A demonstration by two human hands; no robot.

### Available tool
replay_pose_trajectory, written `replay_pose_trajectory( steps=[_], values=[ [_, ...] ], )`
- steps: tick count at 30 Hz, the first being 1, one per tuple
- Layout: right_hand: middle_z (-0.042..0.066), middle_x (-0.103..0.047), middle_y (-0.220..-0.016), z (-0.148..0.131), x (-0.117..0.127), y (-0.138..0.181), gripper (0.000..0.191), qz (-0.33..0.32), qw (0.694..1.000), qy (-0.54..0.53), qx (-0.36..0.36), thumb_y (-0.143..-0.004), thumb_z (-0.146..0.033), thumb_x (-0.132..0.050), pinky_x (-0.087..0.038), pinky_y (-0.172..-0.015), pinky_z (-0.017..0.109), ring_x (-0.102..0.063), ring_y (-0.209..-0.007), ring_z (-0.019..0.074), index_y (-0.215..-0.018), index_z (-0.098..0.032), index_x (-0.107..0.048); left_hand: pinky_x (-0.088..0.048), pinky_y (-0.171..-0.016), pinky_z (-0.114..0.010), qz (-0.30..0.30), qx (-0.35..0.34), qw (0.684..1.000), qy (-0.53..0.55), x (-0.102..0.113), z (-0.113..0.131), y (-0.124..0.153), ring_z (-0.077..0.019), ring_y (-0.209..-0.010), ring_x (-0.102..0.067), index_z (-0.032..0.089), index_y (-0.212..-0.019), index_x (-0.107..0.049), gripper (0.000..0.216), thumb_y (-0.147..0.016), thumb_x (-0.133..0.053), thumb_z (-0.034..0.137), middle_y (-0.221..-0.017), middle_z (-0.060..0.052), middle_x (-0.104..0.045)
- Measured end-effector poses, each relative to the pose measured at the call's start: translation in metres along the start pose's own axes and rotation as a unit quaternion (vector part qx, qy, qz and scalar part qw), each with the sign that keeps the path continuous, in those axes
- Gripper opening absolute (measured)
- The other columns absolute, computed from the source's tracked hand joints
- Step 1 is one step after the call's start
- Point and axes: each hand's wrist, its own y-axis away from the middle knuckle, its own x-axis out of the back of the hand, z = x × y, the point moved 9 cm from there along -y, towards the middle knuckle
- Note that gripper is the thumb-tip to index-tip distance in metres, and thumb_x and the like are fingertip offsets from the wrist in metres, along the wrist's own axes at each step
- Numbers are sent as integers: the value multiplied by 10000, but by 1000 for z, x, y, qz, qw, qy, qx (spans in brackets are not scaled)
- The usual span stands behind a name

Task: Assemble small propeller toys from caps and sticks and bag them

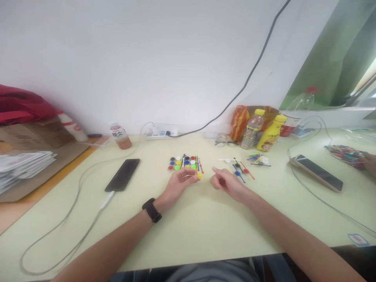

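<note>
My left hand (179, 183), a black watch on its wrist, rests on the pale green table (188, 231) with fingers curled round a small yellow piece (199, 176) on a thin white stick. Just beyond it lies a cluster of small coloured round pieces and sticks (185, 162). My right hand (227, 182) hovers a little to the right, fingers loosely curled and the index finger pointing left; nothing shows in it. Loose blue, red and black stick pieces (242, 170) lie just past it.
A black phone (122, 174) on a white cable lies left. A second phone (319, 172) lies right. Bottles (120, 136) (270, 133), glasses (225, 143), a power strip (160, 134) and a small bag of pieces (257, 159) stand at the back. Another person's hand (370, 164) is at the far right.
</note>
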Motion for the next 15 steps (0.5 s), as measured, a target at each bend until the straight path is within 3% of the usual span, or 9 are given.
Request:
replay_pose_trajectory(
  steps=[7, 15],
  values=[
    [-25, -531, -660, -13, 6, 0, 435, 61, 996, 20, 62, -887, -599, -691, -348, -564, 276, -431, -579, 119, -754, -205, -560, -540, -958, -380, -15, 5, 1000, -7, -3, 1, 1, -222, -1017, -697, 201, -1030, -737, 292, -829, -834, 388, -1124, -68, -731],
    [9, -642, -841, -15, 2, 1, 350, 63, 986, 115, 107, -899, -529, -707, -449, -638, 286, -542, -677, 143, -1017, -218, -597, -534, -968, -390, -53, -4, 999, -9, -12, 3, 2, -234, -1039, -691, 187, -1027, -736, 276, -838, -830, 364, -1101, -78, -728]
  ],
)
